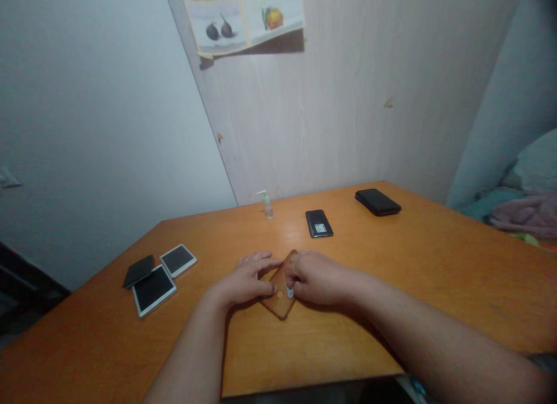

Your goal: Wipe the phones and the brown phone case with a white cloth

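Observation:
A flat brown case [282,309] with a small round mark lies cornerwise on the table in front of me. My left hand [251,277] rests at its left side, fingers spread, with the thumb on its surface and the index finger along its upper edge. Over its right side, my right hand [315,276] is closed, pinching a small white wipe [289,290] pressed against the case. Most of the wipe is hidden by my fingers.
Two white-framed tablets [154,290] and a dark tablet [139,270] lie at the left, partly overlapping. Farther back are a clear pump bottle [268,208], a black tablet with a label [319,223] and a black stack [378,201]. The table's front edge [313,385] is close.

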{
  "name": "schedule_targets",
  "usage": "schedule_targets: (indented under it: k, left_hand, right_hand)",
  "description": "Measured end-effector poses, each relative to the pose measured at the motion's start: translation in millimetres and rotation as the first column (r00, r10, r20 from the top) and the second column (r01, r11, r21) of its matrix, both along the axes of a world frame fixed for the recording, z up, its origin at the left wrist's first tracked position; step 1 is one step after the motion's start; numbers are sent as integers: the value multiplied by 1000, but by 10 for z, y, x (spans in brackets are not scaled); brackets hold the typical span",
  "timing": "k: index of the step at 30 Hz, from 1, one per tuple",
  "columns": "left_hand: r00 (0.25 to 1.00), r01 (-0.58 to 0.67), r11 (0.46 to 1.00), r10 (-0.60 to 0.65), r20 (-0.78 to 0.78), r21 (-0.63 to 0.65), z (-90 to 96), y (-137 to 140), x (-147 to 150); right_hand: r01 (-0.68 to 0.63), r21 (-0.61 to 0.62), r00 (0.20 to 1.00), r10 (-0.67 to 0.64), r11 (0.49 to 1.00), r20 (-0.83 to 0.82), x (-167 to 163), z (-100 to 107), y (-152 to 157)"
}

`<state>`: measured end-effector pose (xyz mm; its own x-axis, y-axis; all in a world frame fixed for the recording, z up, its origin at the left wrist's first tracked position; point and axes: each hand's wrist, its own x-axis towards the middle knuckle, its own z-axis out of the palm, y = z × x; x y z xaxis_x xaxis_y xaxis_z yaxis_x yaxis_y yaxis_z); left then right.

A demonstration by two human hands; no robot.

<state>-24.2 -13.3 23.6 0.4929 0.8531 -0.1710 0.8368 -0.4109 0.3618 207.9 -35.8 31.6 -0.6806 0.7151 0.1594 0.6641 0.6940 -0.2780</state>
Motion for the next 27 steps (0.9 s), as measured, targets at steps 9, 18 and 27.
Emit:
schedule_targets:
  k: [9,18,27]
  left_hand:
    - [1000,-23,1000,23,4,-16,32,-16,19]
    - [999,-38,999,38,28,-18,1,-14,6]
    - [1000,-25,1000,26,17,-2,26,-23,26]
  right_hand:
    - [252,39,964,-255,967,80,58,15,70]
    - [285,16,955,-286,958,76,37,-4,78]
    - [155,47,984,-159,987,76,19,-33,90]
